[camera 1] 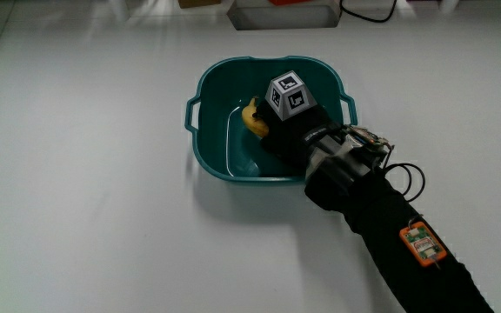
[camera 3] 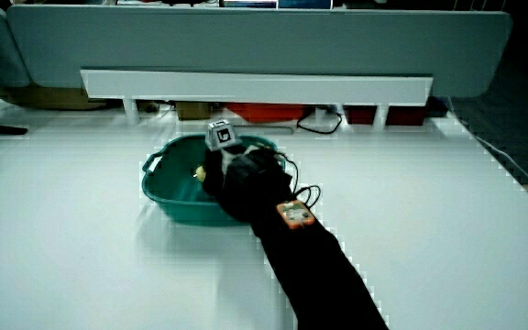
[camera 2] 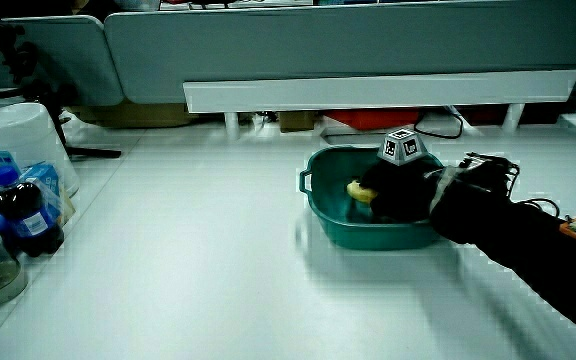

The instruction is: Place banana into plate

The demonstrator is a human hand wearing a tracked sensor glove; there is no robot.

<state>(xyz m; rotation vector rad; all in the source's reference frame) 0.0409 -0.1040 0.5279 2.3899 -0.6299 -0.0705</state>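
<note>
A teal basin with two handles [camera 1: 224, 69] stands on the white table and serves as the plate; it shows in both side views [camera 2: 320, 203] [camera 3: 163, 202]. The hand [camera 1: 268, 130] reaches down into it, with the patterned cube [camera 1: 290, 94] on its back. A yellow banana [camera 1: 253, 117] pokes out at the fingertips, low inside the basin, and the fingers curl around it. In a side view the banana [camera 2: 358, 190] shows just past the glove, under the rim line. Most of the banana is hidden by the hand. The forearm [camera 1: 390, 235] crosses the basin's rim nearest the person.
A white box [camera 1: 281, 13] and a black cable [camera 1: 372, 10] lie farther from the person than the basin. In a side view an upturned white bucket [camera 2: 18, 140] and several bottles [camera 2: 23, 215] stand at the table's edge. A low partition [camera 3: 255, 37] closes off the table.
</note>
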